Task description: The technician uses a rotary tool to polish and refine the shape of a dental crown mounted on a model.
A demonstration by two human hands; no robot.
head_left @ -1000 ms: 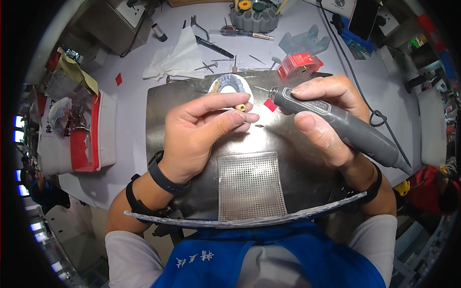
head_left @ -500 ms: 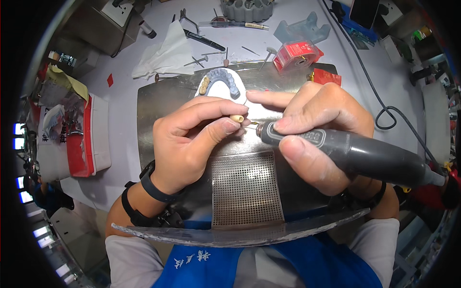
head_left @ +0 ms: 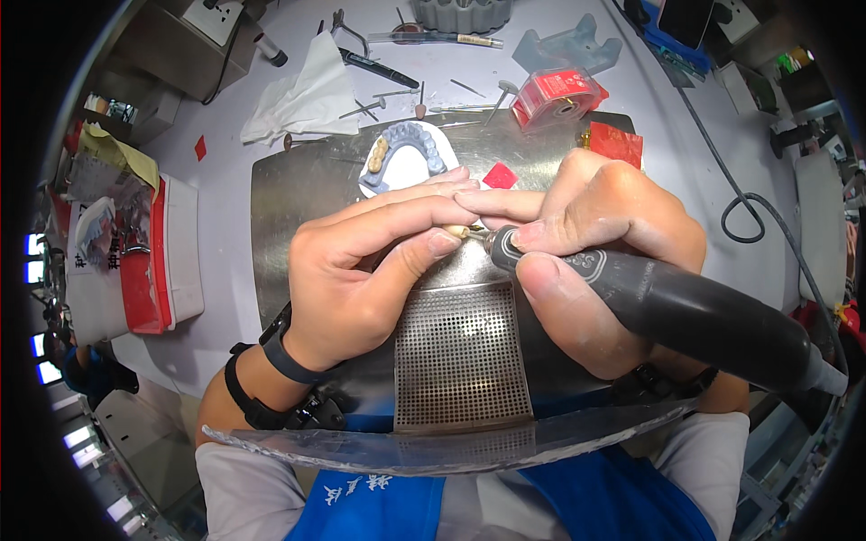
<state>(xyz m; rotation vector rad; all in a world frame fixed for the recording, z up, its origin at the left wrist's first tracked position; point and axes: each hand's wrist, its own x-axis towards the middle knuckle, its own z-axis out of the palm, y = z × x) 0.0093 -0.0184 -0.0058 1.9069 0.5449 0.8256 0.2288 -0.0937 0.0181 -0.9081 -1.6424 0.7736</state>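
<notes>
Between the thumb and fingers of my left hand is a small cream dental crown. My right hand grips a black dental handpiece like a pen, its thin bur pointing left at the crown. The bur's tip meets the crown's open end; fingers partly hide whether it is inside. Fingertips of both hands touch just above it. Behind my left fingers, a grey dental arch model with a few tan teeth rests on a white base, on a metal plate.
A perforated metal grate lies below my hands, with a clear shield nearer me. Beyond are a red square of film, a red tape dispenser, several loose burs, a white tissue and a black pen. A red-and-white bin stands left.
My hands have come together, and the bur has moved onto the crown's end. The handpiece's rear has swung nearer me. The red film behind my fingers now shows more fully.
</notes>
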